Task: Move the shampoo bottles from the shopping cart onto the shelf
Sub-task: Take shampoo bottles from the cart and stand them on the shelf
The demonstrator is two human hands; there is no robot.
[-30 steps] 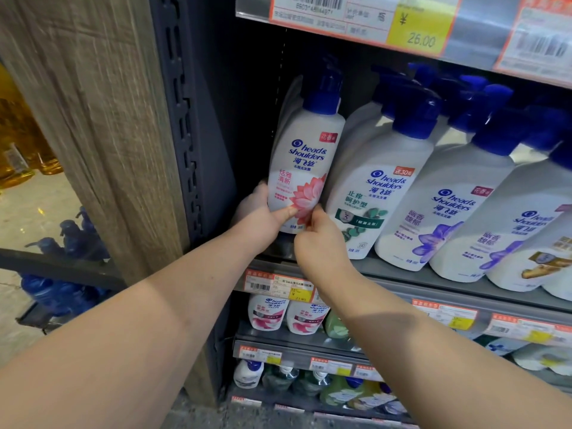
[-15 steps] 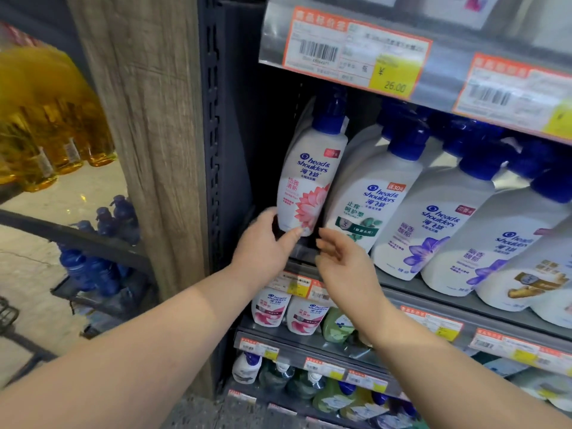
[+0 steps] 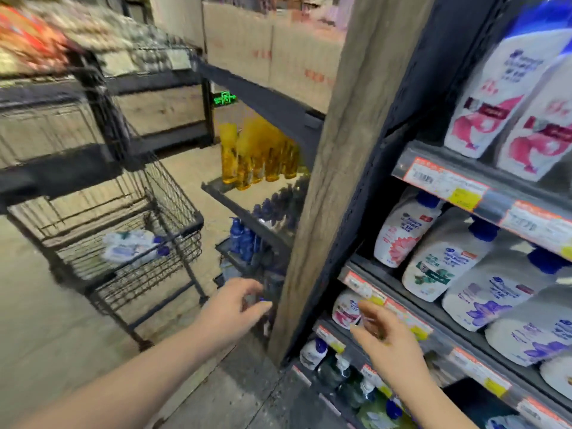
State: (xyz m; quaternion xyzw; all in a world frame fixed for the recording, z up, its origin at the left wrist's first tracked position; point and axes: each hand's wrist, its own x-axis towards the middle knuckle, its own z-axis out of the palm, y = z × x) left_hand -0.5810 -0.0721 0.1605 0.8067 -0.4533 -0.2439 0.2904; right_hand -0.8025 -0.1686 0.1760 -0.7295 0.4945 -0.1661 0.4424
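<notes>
Our left hand (image 3: 230, 308) and right hand (image 3: 383, 339) hung loose-fingered, grasping nothing; the shampoo bottles' (image 3: 402, 230) labels blurred, unreadable.

shelf (image 3: 365, 267): white shampoo bottles (image 3: 402, 230) in a row | shopping cart (image 3: 173, 218): two bottles (image 3: 130, 246) lying inside

**Definitely a supermarket aisle**

Wire shopping cart (image 3: 123, 243) at the left of the frame, price tags (image 3: 445, 184) clipped along the shelf (image 3: 433, 308) edges on the right, rows of shampoo bottles (image 3: 439, 261), and yellow oil bottles (image 3: 257, 159) on another rack mid-frame. Stacked cartons (image 3: 272, 48) up top.
</notes>
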